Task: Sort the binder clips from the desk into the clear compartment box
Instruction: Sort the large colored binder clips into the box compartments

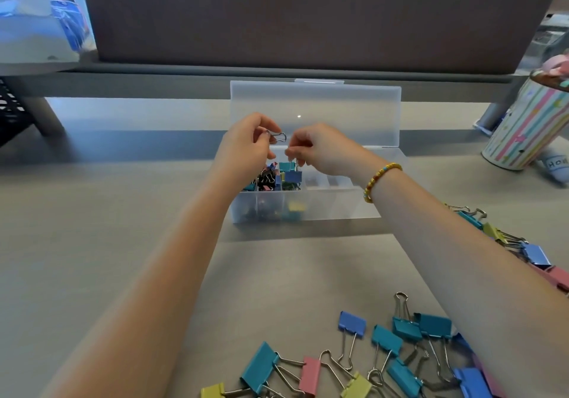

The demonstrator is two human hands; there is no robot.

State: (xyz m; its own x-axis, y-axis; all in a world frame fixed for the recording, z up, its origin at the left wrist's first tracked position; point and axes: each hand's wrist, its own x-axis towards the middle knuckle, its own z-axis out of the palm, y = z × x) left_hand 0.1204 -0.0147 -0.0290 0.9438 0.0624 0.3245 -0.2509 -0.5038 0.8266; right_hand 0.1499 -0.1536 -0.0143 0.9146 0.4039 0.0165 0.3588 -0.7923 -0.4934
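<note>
Both hands hovered over the clear compartment box (308, 210): left hand (246, 148) pinched a wire handle (278, 137); right hand (320, 151) pinched a blue clip (292, 175) hanging directly above the left compartment (handle uppermost).

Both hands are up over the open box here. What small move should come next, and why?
Probably lower and release the clip into the left compartment: the left hand pinches a silver wire clip handle, the right hand pinches another, directly above the clear plastic compartment box.
</note>
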